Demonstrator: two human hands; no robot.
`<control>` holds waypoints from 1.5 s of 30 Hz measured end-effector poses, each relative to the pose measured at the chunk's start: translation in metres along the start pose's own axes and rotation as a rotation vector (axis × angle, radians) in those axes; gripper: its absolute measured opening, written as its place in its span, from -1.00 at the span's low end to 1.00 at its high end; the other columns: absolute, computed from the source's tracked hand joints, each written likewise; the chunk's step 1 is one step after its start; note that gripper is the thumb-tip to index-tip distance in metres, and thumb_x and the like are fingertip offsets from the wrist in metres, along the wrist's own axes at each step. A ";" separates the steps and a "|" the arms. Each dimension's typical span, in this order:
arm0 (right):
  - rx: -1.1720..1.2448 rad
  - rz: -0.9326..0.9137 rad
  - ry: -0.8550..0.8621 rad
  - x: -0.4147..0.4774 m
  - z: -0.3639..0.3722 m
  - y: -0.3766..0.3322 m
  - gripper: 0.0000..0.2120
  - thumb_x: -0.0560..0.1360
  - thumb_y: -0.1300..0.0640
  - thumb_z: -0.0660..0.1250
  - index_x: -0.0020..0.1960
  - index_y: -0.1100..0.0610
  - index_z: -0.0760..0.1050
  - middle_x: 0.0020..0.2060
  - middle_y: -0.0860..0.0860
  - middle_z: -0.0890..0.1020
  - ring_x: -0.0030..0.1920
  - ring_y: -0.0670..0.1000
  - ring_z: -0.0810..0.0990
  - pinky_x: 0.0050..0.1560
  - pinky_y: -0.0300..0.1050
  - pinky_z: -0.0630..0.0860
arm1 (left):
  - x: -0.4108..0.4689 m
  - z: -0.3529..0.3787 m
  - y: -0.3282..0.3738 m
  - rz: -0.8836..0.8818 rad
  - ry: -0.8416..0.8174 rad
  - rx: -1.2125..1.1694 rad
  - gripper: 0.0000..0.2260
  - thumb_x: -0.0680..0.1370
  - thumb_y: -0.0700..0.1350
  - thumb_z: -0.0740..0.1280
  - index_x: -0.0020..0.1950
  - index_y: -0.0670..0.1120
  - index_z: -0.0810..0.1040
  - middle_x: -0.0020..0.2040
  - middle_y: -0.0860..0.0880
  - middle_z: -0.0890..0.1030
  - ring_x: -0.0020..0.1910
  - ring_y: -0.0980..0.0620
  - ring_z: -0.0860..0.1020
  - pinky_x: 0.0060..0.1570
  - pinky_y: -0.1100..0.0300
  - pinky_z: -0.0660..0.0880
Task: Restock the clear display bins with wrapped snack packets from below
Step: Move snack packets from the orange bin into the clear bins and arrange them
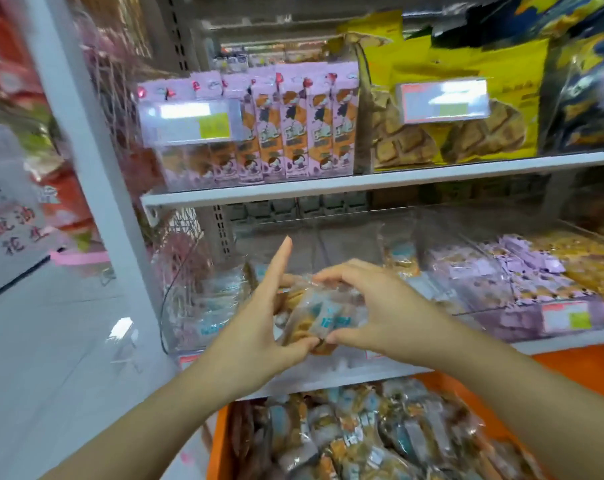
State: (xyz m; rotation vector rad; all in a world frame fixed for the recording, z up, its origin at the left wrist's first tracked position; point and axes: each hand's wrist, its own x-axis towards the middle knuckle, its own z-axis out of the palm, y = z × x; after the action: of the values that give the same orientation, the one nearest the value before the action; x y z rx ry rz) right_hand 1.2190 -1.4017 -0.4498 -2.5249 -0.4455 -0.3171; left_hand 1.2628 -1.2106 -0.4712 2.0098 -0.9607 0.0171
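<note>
Centre frame, the left hand (259, 327) pinches the lower edge of a small bundle of snack packets (323, 317) between thumb and half-hidden fingers, its forefinger sticking up free. The right hand (373, 306) curls over the bundle's top, thumb beneath. The bundle sits just in front of the clear bin (203, 271) at mid-left, above the orange crate (221, 441) of more stock at the bottom. Light, crinkly and slippery, probably brittle inside: best cupped from both ends, not squeezed
</note>
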 end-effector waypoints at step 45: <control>0.200 0.224 -0.016 0.116 0.022 0.100 -0.56 0.37 -0.05 0.48 0.18 -0.23 0.42 0.14 -0.26 0.48 0.06 -0.31 0.45 0.09 -0.30 0.45 | 0.180 -0.045 -0.138 -0.476 -0.181 0.308 -0.32 0.47 -0.07 0.46 0.51 0.03 0.20 0.45 0.01 0.35 0.36 0.00 0.35 0.16 0.31 0.25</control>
State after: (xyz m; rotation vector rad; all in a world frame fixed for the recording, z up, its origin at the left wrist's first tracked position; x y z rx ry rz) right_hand 1.3660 -1.4402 -0.4792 -2.3545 -0.1871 -0.1587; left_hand 1.4908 -1.2474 -0.4782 2.5174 -0.5902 -0.2980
